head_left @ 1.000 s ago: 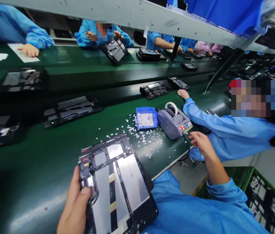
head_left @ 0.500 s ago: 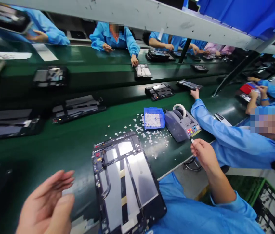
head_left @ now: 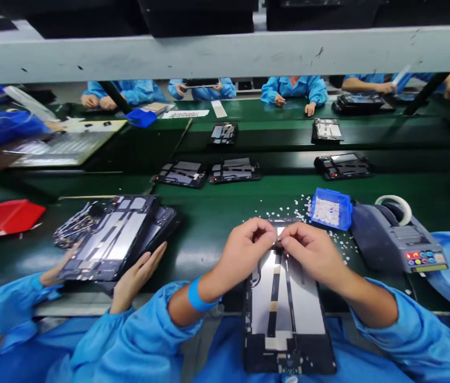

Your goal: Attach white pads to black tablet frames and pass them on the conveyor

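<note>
An opened tablet [head_left: 305, 308] lies before me at the table edge, its pale battery panels and dark ribbon cables exposed. Over its far end, my left hand [head_left: 247, 250] and my right hand [head_left: 315, 252] meet with thumbs and forefingers pinched together. Between the fingertips is a tiny piece of tape [head_left: 278, 242], mostly hidden by the fingers. To the right stands a grey tape dispenser [head_left: 388, 234] with a white roll and lit buttons. Beside it sits a blue tray [head_left: 344, 210] of small white bits, with more bits scattered around.
At my left, a co-worker's hands [head_left: 137, 279] hold an opened tablet [head_left: 109, 239] over another, near a bundle of cables [head_left: 77, 223]. A red bin [head_left: 5, 218] lies farther left. Several tablets [head_left: 235, 170] rest beyond, below a white overhead beam [head_left: 225, 58].
My right hand has moved from the dispenser to the tablet. My left hand, open before, has come in and pinches beside it. The view has swung left and levelled.
</note>
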Demonstrator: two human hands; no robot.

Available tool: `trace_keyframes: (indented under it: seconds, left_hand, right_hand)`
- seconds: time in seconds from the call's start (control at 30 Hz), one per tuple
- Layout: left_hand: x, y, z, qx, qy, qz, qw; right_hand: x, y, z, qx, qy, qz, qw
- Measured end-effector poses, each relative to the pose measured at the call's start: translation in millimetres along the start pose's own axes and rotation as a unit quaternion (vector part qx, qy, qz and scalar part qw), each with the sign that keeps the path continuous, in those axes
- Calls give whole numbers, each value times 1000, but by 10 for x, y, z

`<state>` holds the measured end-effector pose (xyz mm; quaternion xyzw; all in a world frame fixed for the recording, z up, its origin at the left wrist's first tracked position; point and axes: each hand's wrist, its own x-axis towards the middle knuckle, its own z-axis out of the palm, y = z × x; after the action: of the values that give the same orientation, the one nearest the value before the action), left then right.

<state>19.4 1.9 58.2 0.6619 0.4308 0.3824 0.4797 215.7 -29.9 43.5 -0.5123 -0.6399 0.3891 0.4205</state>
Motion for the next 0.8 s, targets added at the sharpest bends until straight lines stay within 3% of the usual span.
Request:
trace_keyframes:
  seconds: [0.1,0.2,0.33,0.47,0.67,0.8]
  left_hand:
    - [-38,-52,-300,66,20,-2,998]
    - [-74,-112,-518,210,-27,53,976]
    - [-116,-257,-535,394,-96,182,896]
    - [-113,-354,-458,480,-112,231,839]
    - [-57,-296,-474,497,-148,222,825]
    - [-29,-250,-495,483,-158,203,837]
  right_hand:
    - [108,91,-107,-154,-20,-85,984]
    - [244,184,-143,-303,-52,-212,928]
    - [379,264,-60,-420,-97,-294,853]
    - [414,296,-24,-456,-111,-320,823]
    - [398,296,-51,-482,-130,-336,799]
    - [419,284,-57,-491,-144,-338,790]
